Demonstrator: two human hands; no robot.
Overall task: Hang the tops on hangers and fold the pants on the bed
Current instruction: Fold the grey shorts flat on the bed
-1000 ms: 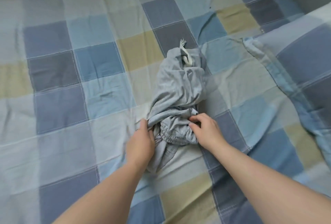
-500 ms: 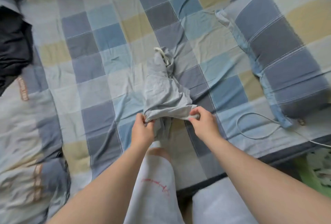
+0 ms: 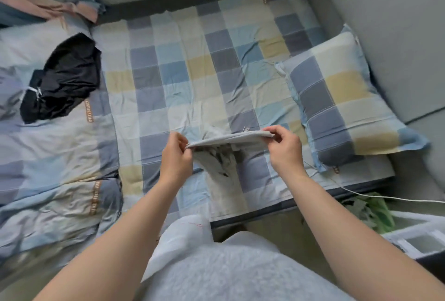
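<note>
Now we hold the grey pants [image 3: 228, 139] in the air over the near part of the checked bed [image 3: 192, 72]. Our left hand [image 3: 177, 156] pinches one end of the waistband with its fingers curled in, and our right hand [image 3: 285, 149] pinches the other end between thumb and fingertips. The band runs taut and flat between them. The legs hang blurred below, and we cannot tell whether they touch the sheet. A pillow [image 3: 342, 108] lies to the right. A crumpled black garment [image 3: 65, 79] sits well apart on the left.

2 bare forearms [image 3: 134, 216], pale grey fleecy top [image 3: 240, 274], white leg fabric [image 3: 178, 240] — thin red marking [image 3: 193, 223] nr knee
</note>
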